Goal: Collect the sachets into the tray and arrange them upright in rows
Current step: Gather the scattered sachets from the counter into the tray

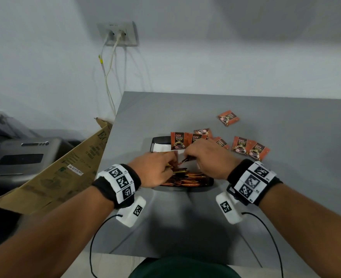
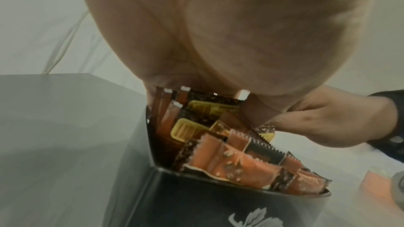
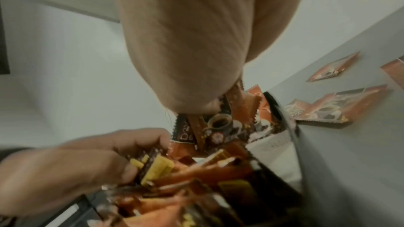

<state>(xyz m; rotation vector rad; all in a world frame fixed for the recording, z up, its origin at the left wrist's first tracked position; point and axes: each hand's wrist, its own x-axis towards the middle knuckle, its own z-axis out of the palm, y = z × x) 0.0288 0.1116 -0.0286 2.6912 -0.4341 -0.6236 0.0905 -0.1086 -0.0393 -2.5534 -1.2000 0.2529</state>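
Head view: both hands work inside the black tray point(image 1: 155, 141); the left hand point(image 1: 155, 169) pinches packed sachets point(image 1: 185, 178), the right hand point(image 1: 209, 157) pinches one sachet point(image 1: 182, 161), while loose sachets point(image 1: 249, 148) lie just beside the right.

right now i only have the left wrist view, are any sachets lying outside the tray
Observer: Yes. In the head view, several loose sachets lie flat on the table, beyond the right hand.
Operator: any far from the rest
Observer: One lone sachet lies apart from the others, farther back and to the right.
Operator: what is my right grip on
Observer: In the right wrist view it pinches the top of a cup-print sachet at the far end of the tray.
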